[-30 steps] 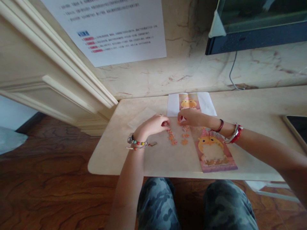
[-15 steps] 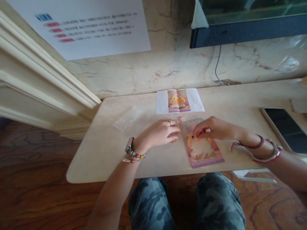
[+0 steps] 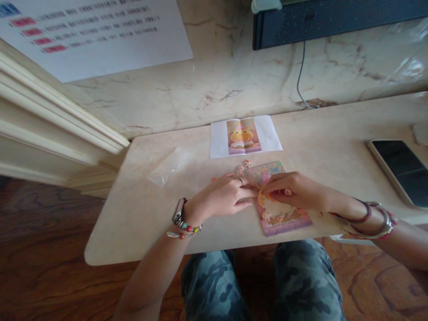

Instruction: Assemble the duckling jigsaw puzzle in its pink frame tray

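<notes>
A small jigsaw puzzle with a pink border and a yellow animal face lies on the table, with a bare gap in its middle. My right hand is over it, thumb and fingers pinched at the yellow part. A small pinkish puzzle piece shows between its curled fingers. What the fingertips touch is mostly hidden. From the left, my left hand reaches in with fingers stretched out, the tips at the puzzle's left edge. Beyond that hand sit several loose puzzle pieces.
A creased sheet with the printed picture lies at the back against the wall. Left of it is a clear plastic bag. A phone rests on the right. Above, a dark-framed tank or screen overhangs, with a cable hanging down.
My left hand has moved right to the puzzle's edge. My right hand has shifted slightly, still pinched over the yellow part. The view has tilted a little downward.
</notes>
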Motion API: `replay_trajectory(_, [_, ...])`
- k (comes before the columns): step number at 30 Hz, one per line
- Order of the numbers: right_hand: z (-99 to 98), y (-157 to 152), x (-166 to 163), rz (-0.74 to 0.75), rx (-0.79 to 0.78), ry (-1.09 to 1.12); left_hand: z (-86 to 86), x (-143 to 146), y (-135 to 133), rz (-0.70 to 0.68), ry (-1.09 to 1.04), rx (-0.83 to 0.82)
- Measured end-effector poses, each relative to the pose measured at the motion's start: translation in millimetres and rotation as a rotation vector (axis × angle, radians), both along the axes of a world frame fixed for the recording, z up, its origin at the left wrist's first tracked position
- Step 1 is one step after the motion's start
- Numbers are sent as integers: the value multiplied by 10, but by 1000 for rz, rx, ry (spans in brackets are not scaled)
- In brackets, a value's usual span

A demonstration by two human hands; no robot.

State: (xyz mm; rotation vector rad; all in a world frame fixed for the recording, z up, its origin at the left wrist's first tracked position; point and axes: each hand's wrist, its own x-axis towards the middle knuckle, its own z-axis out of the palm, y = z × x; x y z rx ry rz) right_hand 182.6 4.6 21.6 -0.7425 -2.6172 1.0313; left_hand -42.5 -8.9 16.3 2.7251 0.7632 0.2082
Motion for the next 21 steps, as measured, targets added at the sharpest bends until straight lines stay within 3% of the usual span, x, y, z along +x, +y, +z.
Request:
replay_trajectory(16, [-95, -42, -27, -225, -79, -17, 6, 5, -10, 12, -13, -15])
replay_trajectory(21, [-56, 2, -13, -180, -44, 21, 6, 2, -12, 22, 4, -29])
